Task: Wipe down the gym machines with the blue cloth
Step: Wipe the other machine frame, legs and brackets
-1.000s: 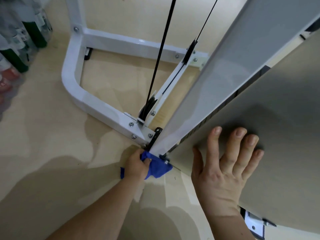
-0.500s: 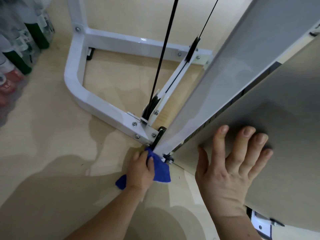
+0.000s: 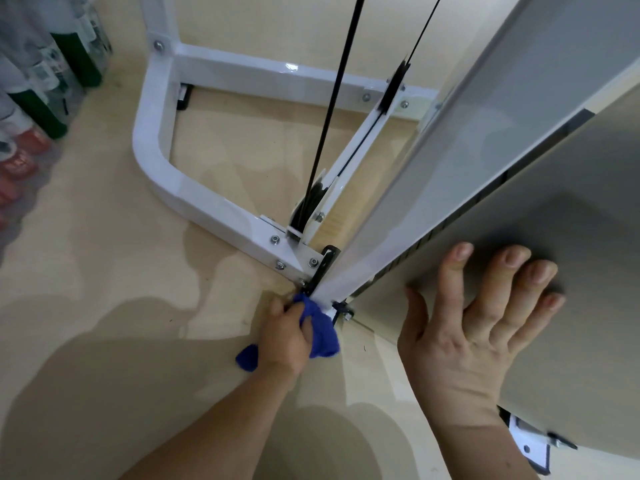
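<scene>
left hand (image 3: 285, 336) gripping blue cloth (image 3: 320, 329) at white upright's (image 3: 450, 161) foot — right hand (image 3: 471, 327) flat on panel (image 3: 571, 237)

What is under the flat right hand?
The right hand lies on the smooth grey machine panel. The panel part beneath the palm is covered, so any dirt there cannot be seen.

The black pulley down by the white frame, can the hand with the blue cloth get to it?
Probably yes. The left hand with the blue cloth is at the foot of the white post, close to the black pulley. Only bare floor and the low white frame lie between; the black cables might crowd it.
</scene>
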The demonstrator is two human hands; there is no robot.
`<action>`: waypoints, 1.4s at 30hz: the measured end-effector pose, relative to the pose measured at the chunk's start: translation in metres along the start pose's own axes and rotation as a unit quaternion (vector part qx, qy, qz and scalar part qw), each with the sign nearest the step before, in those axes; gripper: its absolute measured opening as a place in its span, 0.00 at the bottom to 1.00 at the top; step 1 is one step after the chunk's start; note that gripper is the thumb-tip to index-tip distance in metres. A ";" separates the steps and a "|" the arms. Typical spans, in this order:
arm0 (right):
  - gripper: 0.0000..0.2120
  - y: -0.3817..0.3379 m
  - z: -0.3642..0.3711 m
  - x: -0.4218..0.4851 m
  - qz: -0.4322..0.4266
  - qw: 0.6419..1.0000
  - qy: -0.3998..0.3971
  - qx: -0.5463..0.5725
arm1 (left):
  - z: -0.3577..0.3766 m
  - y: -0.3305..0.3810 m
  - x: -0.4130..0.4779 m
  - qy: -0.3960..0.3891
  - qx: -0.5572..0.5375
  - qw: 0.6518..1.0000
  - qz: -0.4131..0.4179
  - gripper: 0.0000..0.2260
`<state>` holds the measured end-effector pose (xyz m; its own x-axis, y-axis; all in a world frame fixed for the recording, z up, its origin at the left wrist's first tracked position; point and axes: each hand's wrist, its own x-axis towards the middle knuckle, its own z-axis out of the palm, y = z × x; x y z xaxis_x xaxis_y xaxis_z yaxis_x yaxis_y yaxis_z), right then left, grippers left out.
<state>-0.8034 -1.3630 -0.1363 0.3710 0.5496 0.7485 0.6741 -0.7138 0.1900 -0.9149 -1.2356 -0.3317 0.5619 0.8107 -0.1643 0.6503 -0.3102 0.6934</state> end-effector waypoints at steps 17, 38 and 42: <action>0.43 -0.003 -0.001 0.000 0.013 1.000 -0.012 0.002 | -0.002 0.007 0.009 -0.015 0.006 1.000 -0.005 0.07; 0.40 -0.014 -0.010 0.007 0.033 0.997 -0.028 0.065 | -0.082 0.124 -0.030 0.233 -0.217 0.944 0.083 0.10; 0.42 -0.009 -0.011 0.007 0.022 0.997 -0.037 0.065 | -0.074 0.128 -0.031 0.171 -0.223 0.955 0.090 0.08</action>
<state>-0.8143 -1.3572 -0.1255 0.4453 0.5522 0.7048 0.7306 -0.6792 0.0705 -0.8865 -1.2643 -0.1858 0.3948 0.9028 0.1706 0.2334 -0.2781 0.9318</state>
